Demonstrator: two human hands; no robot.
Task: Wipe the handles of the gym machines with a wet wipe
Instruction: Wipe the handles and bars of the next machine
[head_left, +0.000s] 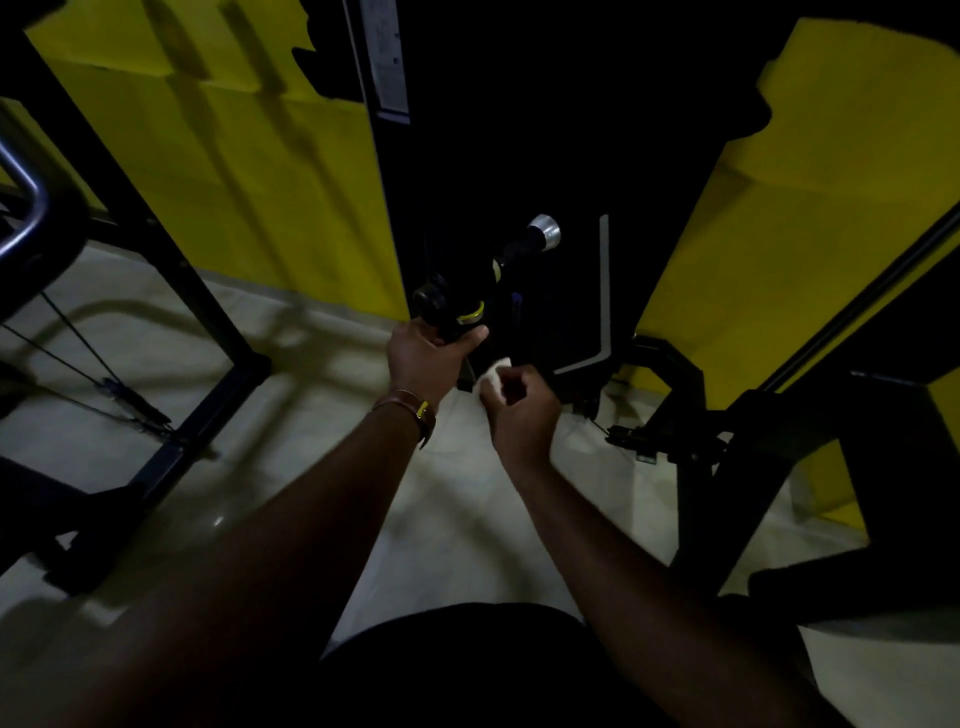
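Handle (457, 312): black grip with yellow ring, sticking out from the dark machine column (519, 156), centre of view. Left hand (426, 358) curled around its near end, strap on wrist. Right hand (519, 410) just beside and below, fingers pinching a crumpled white wipe (493, 371); wipe is near the handle, contact unclear. Yellow wall (260, 182) behind.

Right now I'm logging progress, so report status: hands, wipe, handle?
Left hand grips black handle near its yellow ring. Right hand pinches white wipe, just below handle, not on it. Nothing in the way.
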